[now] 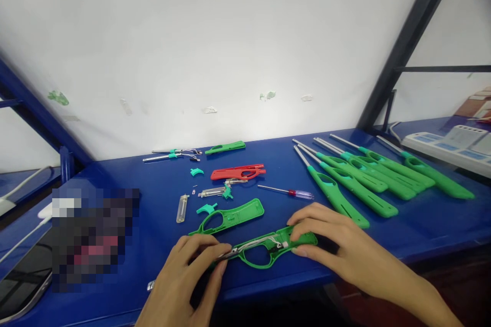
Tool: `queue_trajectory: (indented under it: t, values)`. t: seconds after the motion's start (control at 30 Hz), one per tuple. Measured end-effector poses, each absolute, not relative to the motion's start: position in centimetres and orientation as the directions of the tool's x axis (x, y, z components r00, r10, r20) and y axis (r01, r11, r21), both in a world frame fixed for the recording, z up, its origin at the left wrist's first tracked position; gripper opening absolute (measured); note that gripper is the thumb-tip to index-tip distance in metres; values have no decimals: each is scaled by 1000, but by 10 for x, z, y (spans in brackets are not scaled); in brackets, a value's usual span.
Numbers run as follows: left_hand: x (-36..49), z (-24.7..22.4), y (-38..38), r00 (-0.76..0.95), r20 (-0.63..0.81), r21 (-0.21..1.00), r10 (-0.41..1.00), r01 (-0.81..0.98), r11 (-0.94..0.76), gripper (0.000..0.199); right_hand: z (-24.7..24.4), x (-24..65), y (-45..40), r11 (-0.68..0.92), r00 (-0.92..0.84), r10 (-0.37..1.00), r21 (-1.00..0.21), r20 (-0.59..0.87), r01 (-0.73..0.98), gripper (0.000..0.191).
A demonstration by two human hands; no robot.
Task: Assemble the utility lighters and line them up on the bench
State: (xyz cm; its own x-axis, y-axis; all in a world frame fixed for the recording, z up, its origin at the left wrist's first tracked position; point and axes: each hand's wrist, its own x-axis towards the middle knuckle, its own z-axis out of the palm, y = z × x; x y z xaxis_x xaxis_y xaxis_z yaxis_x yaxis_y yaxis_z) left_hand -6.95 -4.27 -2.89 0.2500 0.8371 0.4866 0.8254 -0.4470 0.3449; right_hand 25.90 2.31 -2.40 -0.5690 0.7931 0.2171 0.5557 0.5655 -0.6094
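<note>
Near the table's front edge lies a green lighter half-shell (263, 266), its inner side up, with a metal tube and white wires laid along it. My left hand (192, 271) pinches the tube at the shell's left end. The fingers and thumb of my right hand (326, 235) grip the shell's right end. Just behind is a second green half-shell (241, 216), beside a teal trigger piece (207, 208). Clear fuel tanks (182, 208) and a red shell (238, 172) lie farther back.
Several assembled green lighters (372, 179) lie at the right, by a screwdriver (301, 194). Tubes with wires (164, 156) and a green shell part (225, 147) lie near the wall. A phone (26, 281) is at the left; a white power strip (448, 148) stands far right.
</note>
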Motion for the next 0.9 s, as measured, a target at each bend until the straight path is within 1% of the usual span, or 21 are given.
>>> queue_trajectory:
  t: [0.17,0.23,0.33,0.43,0.5,0.6,0.63,0.73,0.8,0.87,0.9]
  values:
    - [-87,-16,-22,220,527,246,821,885,-396,27,-21,258,23,563,-571,792,-617,214,550,20]
    - [-97,-9,-5,194,529,206,826,915,-346,33,-20,257,22,559,-570,794,-621,211,549,21]
    - [-107,-1,22,218,437,128,872,945,-301,38,-18,257,22,559,-570,793,-626,214,543,22]
    - [-108,7,39,287,329,55,900,945,-321,37,-17,257,22,561,-569,792,-632,221,535,21]
    - [-108,10,45,311,315,32,897,941,-338,36,-16,256,22,567,-572,788,-631,228,529,20]
    - [-110,14,45,312,331,21,891,941,-337,36,-14,255,21,568,-571,788,-634,233,525,19]
    - [-110,16,42,302,361,16,882,944,-330,36,-14,255,21,565,-569,789,-636,231,525,19]
    - [-106,20,27,271,554,37,787,936,-349,32,-13,255,21,563,-568,790,-639,229,525,20]
    - [-95,21,10,276,659,92,699,894,-439,25,-13,255,21,564,-570,789,-636,228,526,19]
    - [-78,18,-8,327,641,165,694,825,-540,19,-14,256,21,563,-568,791,-635,228,529,19]
    - [-69,15,-16,349,622,199,701,795,-572,19,-14,256,21,562,-567,792,-635,227,530,18]
